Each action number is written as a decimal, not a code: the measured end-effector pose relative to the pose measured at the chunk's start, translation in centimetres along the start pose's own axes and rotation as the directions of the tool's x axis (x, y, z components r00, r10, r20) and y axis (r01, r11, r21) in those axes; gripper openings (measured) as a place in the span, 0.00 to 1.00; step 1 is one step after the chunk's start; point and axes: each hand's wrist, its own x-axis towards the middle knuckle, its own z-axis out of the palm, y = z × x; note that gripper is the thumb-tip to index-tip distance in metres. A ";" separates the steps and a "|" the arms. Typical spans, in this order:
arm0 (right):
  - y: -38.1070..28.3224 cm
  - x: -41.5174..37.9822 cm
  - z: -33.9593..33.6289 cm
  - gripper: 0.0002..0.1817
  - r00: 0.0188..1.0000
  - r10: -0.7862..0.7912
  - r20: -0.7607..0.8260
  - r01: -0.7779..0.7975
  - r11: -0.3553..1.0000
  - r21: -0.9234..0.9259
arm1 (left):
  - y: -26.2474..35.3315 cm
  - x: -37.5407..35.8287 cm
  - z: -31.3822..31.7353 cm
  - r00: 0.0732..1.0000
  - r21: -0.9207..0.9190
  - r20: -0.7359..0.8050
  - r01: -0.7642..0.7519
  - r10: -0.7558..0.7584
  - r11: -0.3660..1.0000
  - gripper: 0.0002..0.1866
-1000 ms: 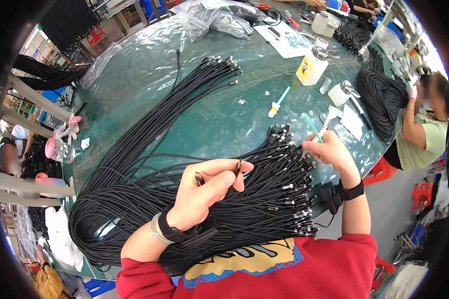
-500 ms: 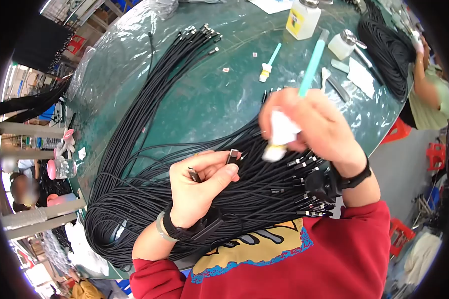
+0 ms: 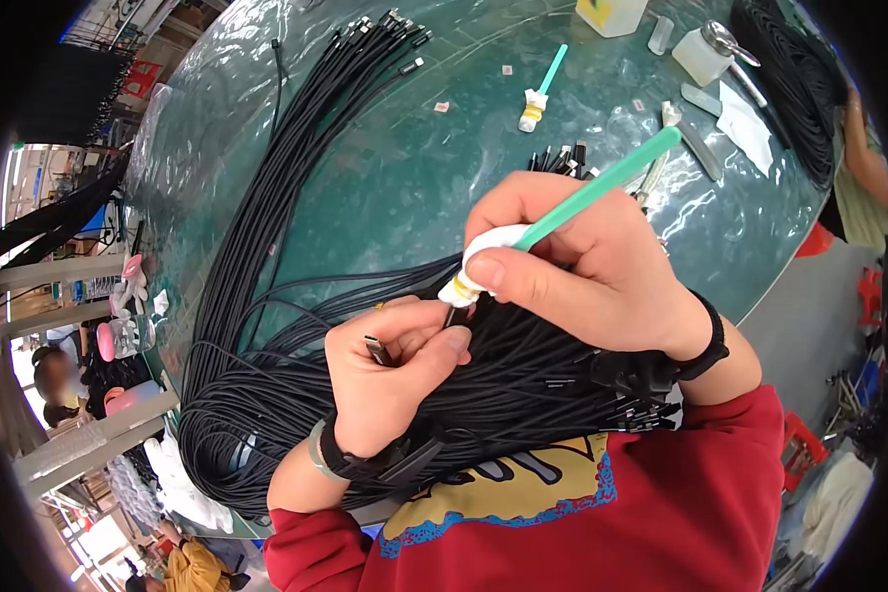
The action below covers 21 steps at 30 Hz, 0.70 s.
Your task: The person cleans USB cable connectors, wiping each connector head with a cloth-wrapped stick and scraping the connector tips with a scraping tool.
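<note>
My left hand (image 3: 375, 385) is closed, pinching a black cable connector (image 3: 456, 317) between thumb and forefinger. A second cable plug (image 3: 377, 349) pokes out from between its fingers. My right hand (image 3: 607, 271) grips a cloth-tipped swab (image 3: 602, 187), a green stick with white cloth bound by a yellow band at its end. That cloth end meets the tip of the connector, hiding the metal part. Beneath both hands lies a large looped bundle of black cables (image 3: 266, 419), its plug ends at the far left and by my right wrist.
Another green-stick swab (image 3: 533, 111) lies on the green table (image 3: 414, 187). Farther right are a pump-top bottle (image 3: 703, 57), a white paper (image 3: 745, 128), a grey-handled tool (image 3: 701, 153) and more coiled cables (image 3: 794, 89). A co-worker's arm (image 3: 858, 158) shows at the right edge.
My right hand has come down and left, bringing the swab's cloth end onto the connector in my left hand. The left hand keeps its pinch; the view has shifted slightly.
</note>
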 end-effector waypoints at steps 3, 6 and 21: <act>0.4 0.0 0.2 0.05 0.998 -0.062 -0.004 0.061 0.993 -0.099 | 0.0 -0.1 0.1 1.000 0.011 -0.009 -0.005 0.005 1.000 0.08; 0.8 0.2 0.1 0.04 0.966 -0.259 -0.015 0.247 0.934 -0.257 | 0.0 -0.1 0.1 1.000 -0.020 -0.029 -0.002 0.001 1.000 0.07; 1.0 0.3 0.1 0.06 0.933 -0.351 0.076 0.357 0.882 -0.309 | -0.5 0.0 -0.2 1.000 -0.034 -0.014 0.004 -0.004 0.999 0.08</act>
